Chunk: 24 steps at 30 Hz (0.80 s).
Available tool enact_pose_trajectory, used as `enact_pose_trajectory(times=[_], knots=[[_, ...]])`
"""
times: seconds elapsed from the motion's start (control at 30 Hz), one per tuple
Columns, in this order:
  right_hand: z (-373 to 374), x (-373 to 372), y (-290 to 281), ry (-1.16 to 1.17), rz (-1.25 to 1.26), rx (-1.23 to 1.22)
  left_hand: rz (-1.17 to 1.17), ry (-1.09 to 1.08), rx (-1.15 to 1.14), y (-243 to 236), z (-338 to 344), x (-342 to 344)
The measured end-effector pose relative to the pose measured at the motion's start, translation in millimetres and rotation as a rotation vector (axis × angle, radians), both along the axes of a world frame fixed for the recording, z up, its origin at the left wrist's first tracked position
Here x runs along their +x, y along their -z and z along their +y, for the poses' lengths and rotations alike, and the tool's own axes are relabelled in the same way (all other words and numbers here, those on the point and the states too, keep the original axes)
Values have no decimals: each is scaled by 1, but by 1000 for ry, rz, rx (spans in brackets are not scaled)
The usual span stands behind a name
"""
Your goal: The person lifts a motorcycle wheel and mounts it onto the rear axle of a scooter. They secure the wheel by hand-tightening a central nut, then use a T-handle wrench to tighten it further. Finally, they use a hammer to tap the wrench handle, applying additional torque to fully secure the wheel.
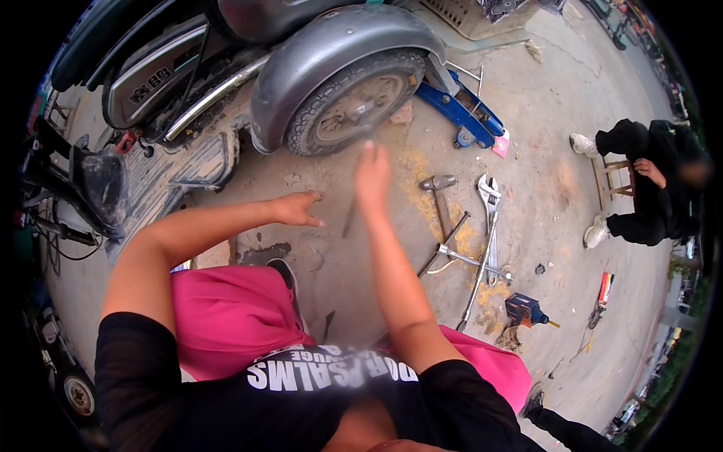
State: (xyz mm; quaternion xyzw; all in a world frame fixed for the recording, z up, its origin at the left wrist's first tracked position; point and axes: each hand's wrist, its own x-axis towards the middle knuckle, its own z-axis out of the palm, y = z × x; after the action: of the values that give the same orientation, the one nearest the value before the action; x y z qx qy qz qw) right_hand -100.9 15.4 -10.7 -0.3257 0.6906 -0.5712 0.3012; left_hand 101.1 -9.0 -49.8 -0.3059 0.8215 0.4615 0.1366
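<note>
My left hand (300, 207) is low and left of the wheel, fingers apart and empty. My right hand (372, 175) is raised toward the rear wheel (352, 107) of a vehicle, fingers closed around something blurred that I cannot make out. The grey fender (309, 60) arches over the tyre. A blue floor jack (463, 117) stands beside it. Right of my hands, a hammer (442, 203), an adjustable wrench (489, 197) and a cross wrench (474, 262) lie on the concrete with other bars.
A muddy footboard (188, 173) reaches out at the left. A person in dark clothes (651, 203) sits at the right on a wooden stool (614, 177). A blue tool (527, 310) and a screwdriver-like tool (602, 297) lie at lower right. A crate (471, 19) is at the back.
</note>
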Motion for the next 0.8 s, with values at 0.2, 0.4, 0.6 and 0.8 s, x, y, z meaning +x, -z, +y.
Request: enact_pose_trajectory(times=[0.2, 0.4, 0.6, 0.8], knots=[[-4, -12, 25, -156, -751, -82, -49, 55, 1, 19, -11, -11], [-17, -6, 27, -72, -889, -95, -65, 23, 21, 31, -9, -6], [-25, -1, 17, -23, -976, -26, -96, 36, -10, 45, -6, 0], [-21, 1, 42, -84, -939, -23, -260, 92, -34, 53, -5, -8]])
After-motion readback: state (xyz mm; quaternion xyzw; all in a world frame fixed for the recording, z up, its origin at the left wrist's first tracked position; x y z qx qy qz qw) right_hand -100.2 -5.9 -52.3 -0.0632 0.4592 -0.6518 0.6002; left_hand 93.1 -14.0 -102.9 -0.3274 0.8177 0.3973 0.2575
